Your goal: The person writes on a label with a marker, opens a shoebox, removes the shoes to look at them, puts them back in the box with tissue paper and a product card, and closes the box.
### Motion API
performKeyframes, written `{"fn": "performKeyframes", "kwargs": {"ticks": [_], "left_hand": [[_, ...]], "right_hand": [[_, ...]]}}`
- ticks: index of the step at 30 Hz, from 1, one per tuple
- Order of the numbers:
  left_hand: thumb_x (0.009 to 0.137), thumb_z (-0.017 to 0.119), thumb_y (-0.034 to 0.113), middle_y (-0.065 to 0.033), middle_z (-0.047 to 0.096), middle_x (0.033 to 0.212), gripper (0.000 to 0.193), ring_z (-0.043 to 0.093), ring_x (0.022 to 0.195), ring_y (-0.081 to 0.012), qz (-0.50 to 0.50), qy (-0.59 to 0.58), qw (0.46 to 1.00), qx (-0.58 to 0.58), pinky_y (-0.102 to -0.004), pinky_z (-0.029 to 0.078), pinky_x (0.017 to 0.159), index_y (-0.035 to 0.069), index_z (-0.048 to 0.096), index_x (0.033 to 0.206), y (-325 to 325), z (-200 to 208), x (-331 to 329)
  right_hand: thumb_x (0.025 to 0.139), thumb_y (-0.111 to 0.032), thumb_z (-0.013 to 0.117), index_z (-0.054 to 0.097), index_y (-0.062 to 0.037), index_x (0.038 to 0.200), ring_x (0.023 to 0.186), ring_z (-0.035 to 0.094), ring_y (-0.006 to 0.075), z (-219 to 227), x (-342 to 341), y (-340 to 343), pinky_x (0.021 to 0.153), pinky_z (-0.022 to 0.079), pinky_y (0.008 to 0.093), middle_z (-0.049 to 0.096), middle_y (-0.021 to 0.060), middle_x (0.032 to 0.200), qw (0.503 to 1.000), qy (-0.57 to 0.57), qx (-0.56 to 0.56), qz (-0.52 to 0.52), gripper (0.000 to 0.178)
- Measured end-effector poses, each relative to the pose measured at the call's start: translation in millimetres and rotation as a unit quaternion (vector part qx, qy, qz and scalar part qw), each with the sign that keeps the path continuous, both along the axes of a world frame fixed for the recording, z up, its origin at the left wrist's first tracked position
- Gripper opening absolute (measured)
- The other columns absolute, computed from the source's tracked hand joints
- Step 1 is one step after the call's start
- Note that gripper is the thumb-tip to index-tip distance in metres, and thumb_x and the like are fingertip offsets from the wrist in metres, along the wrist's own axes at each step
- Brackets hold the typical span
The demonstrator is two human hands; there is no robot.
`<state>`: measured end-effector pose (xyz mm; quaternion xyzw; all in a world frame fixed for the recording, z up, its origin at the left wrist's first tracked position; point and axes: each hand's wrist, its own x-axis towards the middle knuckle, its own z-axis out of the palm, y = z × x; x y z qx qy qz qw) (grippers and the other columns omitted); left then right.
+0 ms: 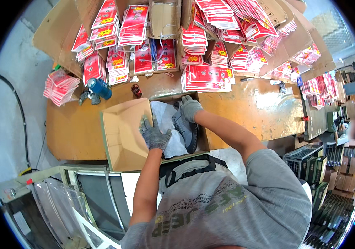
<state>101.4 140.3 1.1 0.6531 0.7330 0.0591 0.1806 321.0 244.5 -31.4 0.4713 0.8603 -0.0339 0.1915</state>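
Bench (244, 108): it carries your open cardboard box (121, 137), flap lying left.
Shoe (185, 126): grey, inside the box on white paper (165, 120), long axis running away from you.
Right hand (190, 108): gloved, curled on the shoe's far end; nearer it.
Left hand (154, 133): gloved, fingers spread flat on the paper, just left of the shoe.

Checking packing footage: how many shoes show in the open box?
1: a grey shoe lies on white paper at the right of the cardboard box, under the right hand. The left hand presses the paper; another may be hidden.
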Motion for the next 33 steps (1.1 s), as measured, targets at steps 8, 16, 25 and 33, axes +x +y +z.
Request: {"fn": "performKeyframes", "kwargs": {"ticks": [8, 16, 25, 33], "left_hand": [[0.072, 0.078, 0.055, -0.0284, 0.016, 0.165, 0.112, 0.011, 0.155, -0.0422, 0.0, 0.008, 1.0, -0.025, -0.051, 0.007, 0.125, 0.008, 0.028, 0.16, 5.5, 3.9, 4.3], [0.069, 0.08, 0.055, -0.0289, 0.013, 0.165, 0.118, 0.012, 0.154, -0.0445, -0.023, 0.022, 0.999, -0.033, -0.0529, 0.009, 0.125, 0.006, 0.023, 0.161, 13.5, 2.5, 13.5], [0.072, 0.078, 0.057, -0.0285, 0.009, 0.166, 0.117, 0.008, 0.155, -0.0444, -0.002, -0.011, 0.998, -0.057, -0.0558, 0.004, 0.125, 0.011, 0.02, 0.163, 9.5, 2.4, 2.4], [0.082, 0.077, 0.034, -0.0304, 0.041, 0.151, 0.092, 0.04, 0.141, -0.043, -0.147, -0.118, 0.958, 0.214, -0.0537, 0.031, 0.116, 0.004, 0.032, 0.157, 46.0, -6.3, 24.8]], "right_hand": [[0.099, -0.038, 0.048, 0.069, -0.0057, 0.12, 0.119, 0.06, 0.0408, 35.5, 26.9, 36.1, 0.1, 0.048, 0.0465, 0.067, 0.0229, 0.121, 0.941, 0.291, -0.07, -0.16, 0.044], [0.098, -0.023, 0.065, 0.073, -0.0045, 0.115, 0.078, 0.069, 0.0149, 3.4, 108.7, 226.3, 0.068, 0.054, 0.0305, 0.073, 0.0076, 0.081, 0.536, 0.631, 0.271, -0.491, 0.026], [0.085, -0.031, 0.066, 0.078, -0.0093, 0.095, 0.093, 0.07, 0.0394, 86.3, 87.9, 229.7, 0.088, 0.054, 0.0463, 0.073, 0.0204, 0.095, 0.765, 0.345, 0.261, -0.477, 0.027], [0.1, -0.028, 0.057, 0.063, -0.0031, 0.101, 0.063, 0.071, 0.0255, 43.7, 143.4, 252.6, 0.044, 0.051, 0.036, 0.07, 0.0123, 0.077, 0.385, 0.691, -0.094, -0.604, 0.026]]}}
